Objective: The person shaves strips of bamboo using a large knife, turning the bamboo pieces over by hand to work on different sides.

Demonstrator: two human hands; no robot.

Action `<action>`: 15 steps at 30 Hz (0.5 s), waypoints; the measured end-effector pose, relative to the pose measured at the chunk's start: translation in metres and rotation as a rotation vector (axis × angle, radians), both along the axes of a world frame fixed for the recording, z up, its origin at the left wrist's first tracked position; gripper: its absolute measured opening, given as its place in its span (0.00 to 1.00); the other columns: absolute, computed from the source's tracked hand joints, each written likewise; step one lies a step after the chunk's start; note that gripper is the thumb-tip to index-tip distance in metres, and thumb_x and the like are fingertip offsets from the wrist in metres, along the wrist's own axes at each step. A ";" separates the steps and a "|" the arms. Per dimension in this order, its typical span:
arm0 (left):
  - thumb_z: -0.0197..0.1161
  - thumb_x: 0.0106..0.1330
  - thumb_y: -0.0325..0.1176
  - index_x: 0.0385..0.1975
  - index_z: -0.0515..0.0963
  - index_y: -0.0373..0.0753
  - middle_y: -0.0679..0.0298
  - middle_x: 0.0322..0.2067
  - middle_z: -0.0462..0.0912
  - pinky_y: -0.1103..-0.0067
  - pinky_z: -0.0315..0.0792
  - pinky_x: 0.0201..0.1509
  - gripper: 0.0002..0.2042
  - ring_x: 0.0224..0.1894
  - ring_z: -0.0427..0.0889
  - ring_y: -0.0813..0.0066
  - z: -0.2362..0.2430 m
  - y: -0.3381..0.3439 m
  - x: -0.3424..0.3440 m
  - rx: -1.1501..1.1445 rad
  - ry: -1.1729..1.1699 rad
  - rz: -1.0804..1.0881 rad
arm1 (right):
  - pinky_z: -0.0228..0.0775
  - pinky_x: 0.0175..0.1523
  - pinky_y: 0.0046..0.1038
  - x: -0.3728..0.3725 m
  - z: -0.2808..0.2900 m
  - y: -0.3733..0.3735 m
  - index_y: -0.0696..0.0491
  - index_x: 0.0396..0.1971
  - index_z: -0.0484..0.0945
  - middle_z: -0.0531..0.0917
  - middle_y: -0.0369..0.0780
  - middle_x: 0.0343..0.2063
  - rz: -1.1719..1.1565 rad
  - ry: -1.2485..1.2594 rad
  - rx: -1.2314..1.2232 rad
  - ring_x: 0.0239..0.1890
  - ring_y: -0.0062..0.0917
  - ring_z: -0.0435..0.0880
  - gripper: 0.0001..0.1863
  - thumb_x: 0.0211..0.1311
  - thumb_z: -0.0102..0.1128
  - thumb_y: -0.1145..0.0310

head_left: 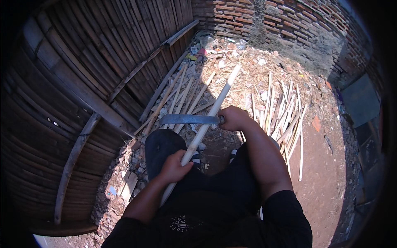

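Holds a long pale strip in the left grip, with fingers and thumb closed around the lower portion. Runs diagonally, from close to the torso, past the inner side of the left knee, to a free upper end over the littered ground.

Holds a broad-bladed knife in the right grip, closed around the handle, with only a short section of handle exposed beside the blade. Points leftward, nearly level in view, with the grey blade crossing the strip above the left grip. Cannot tell whether the cutting edge touches or enters the strip.

Displays white print on the front of the black shirt: a small line drawing with short rays, plus lettering set around it, too small and bent to read in full.

Shows, beyond the right forearm, a loose pile of narrow strips on the ground, partly overlapping and roughly aligned. Shows further strips lying at the left, near the foot of a bamboo wall. Includes a brick wall at the far side and bare brown earth at the right.
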State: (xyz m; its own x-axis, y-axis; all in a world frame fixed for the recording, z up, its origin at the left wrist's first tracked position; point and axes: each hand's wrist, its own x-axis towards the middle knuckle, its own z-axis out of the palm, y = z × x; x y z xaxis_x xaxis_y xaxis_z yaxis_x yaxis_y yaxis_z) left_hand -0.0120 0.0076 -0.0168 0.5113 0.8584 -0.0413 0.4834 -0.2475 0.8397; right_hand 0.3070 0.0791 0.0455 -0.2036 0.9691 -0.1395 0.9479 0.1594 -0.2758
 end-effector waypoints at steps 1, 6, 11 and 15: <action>0.71 0.62 0.35 0.44 0.77 0.33 0.56 0.32 0.82 0.72 0.75 0.40 0.16 0.35 0.81 0.73 0.001 0.000 0.000 -0.010 0.007 -0.001 | 0.78 0.51 0.43 0.006 -0.002 0.001 0.51 0.42 0.85 0.87 0.49 0.37 -0.032 0.025 0.017 0.44 0.44 0.87 0.22 0.49 0.72 0.55; 0.70 0.62 0.36 0.44 0.78 0.34 0.52 0.28 0.83 0.68 0.77 0.37 0.16 0.31 0.86 0.62 -0.003 -0.001 0.002 -0.022 -0.006 0.023 | 0.77 0.53 0.42 0.035 -0.020 0.008 0.55 0.44 0.85 0.87 0.51 0.38 -0.167 0.165 0.081 0.45 0.46 0.86 0.24 0.50 0.74 0.54; 0.71 0.62 0.36 0.44 0.78 0.33 0.56 0.31 0.83 0.71 0.76 0.39 0.16 0.33 0.83 0.69 -0.010 0.000 0.001 -0.016 -0.016 0.017 | 0.78 0.53 0.42 0.016 -0.018 0.005 0.53 0.45 0.85 0.87 0.50 0.38 -0.044 0.119 0.016 0.46 0.45 0.86 0.23 0.50 0.73 0.56; 0.71 0.63 0.35 0.45 0.77 0.33 0.58 0.32 0.83 0.73 0.76 0.40 0.16 0.34 0.81 0.73 -0.007 0.000 0.001 -0.019 0.047 0.021 | 0.78 0.53 0.42 0.000 -0.016 0.003 0.53 0.44 0.86 0.87 0.49 0.38 0.059 0.078 -0.018 0.46 0.45 0.86 0.23 0.49 0.72 0.57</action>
State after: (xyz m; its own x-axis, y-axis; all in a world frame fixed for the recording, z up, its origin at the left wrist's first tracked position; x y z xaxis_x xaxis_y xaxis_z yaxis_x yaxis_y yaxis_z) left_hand -0.0114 0.0074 -0.0242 0.4905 0.8676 -0.0819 0.5276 -0.2209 0.8202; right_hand 0.3068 0.0822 0.0293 -0.2713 0.9524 -0.1387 0.9126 0.2087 -0.3516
